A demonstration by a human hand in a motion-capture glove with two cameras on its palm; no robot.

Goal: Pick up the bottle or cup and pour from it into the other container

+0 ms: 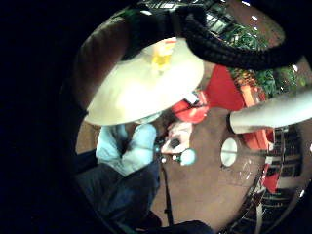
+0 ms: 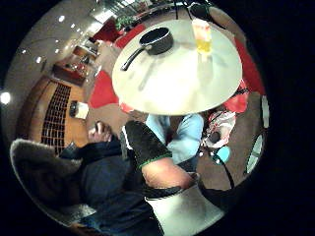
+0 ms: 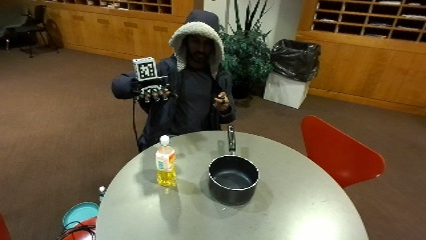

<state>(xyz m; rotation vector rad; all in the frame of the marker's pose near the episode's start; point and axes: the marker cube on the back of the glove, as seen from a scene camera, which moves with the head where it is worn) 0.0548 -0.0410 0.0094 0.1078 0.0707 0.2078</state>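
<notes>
- A person sits at the far side of a round grey bench (image 3: 293,210), at about 12 o'clock from its middle.
- The right hand (image 3: 152,93) in its black glove is held up in the air at chest height, well apart from the bench and everything on it.
- Its fingers hang down loosely, a little curled, and they hold nothing — the hand is not touching any of the things.
- The person's other hand (image 3: 220,102) is bare and held up near the chest.
- A bottle (image 3: 165,161) stands upright on the bench, at about 9 o'clock from the middle. It has a white cap, an orange label and yellow liquid in its lower part.
- A black pot (image 3: 233,179) stands just beside the bottle, near the middle of the bench. The two do not touch.
- The pot's long handle (image 3: 231,140) points to 12 o'clock, toward the person.
- A red chair (image 3: 336,150) stands off the bench at about 2 o'clock.
- A round teal thing (image 3: 81,214) lies on the brown carpet (image 3: 60,135) at about 8 o'clock — I cannot tell what it is.
- From the thumb side palm view the bottle (image 2: 202,36) and pot (image 2: 156,40) show on the bench top, far from the palm.
</notes>
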